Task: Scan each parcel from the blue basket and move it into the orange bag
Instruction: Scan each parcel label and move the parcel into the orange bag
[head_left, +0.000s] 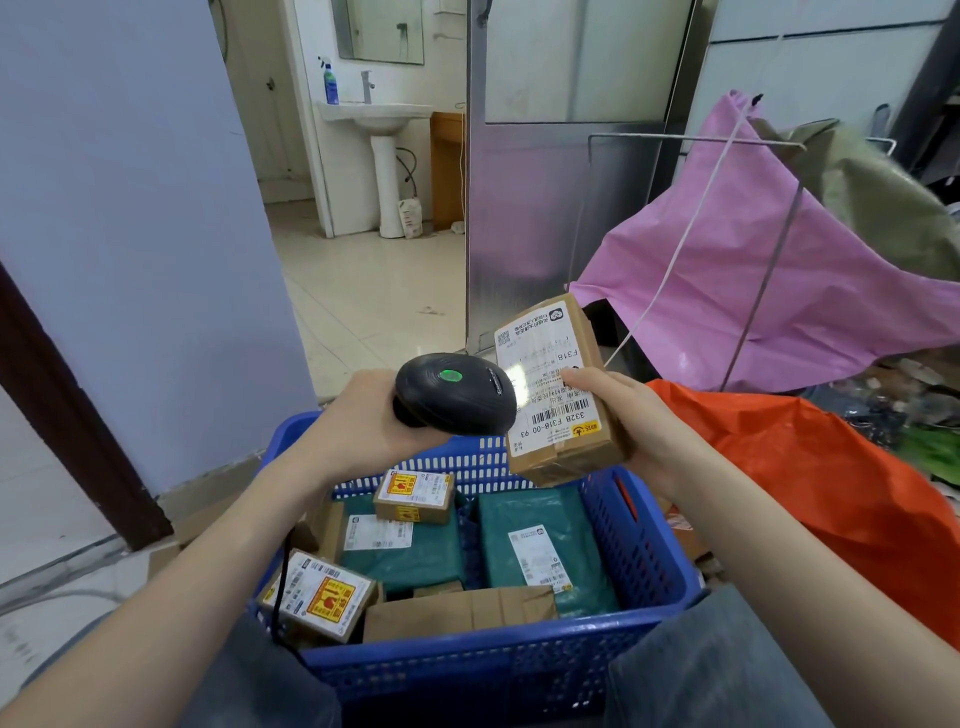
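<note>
Gripping a black handheld scanner (456, 393) in the left hand (358, 421), fingers wrapped round its handle, green light lit on top of the head. Scanner head points right at the label of a brown cardboard parcel (558, 395), bright spot visible on the label just beside the scanner nose. Right hand (631, 421) holds that parcel from the right side, thumb across the label face, fingers behind it. Parcel is tilted, lifted above the far right corner of the blue basket (519, 670).

Head view, rest of scene: basket sits near, between the knees. Inside it: two green mailers (540, 551) with white labels, a small brown box (414, 496) with a red-yellow sticker at the far side, a bigger box (322, 597) with the same kind of sticker at the near left, a plain brown carton (457, 613) at the near edge. Scanner cable (283, 582) drops down over the left part of the basket.

Orange bag (810, 478) lies right of the basket, touching it or just beside it, cannot tell which. Pink bag (753, 270) hangs on a wire frame farther right. Far left, an open doorway shows a white pedestal sink (382, 135).
</note>
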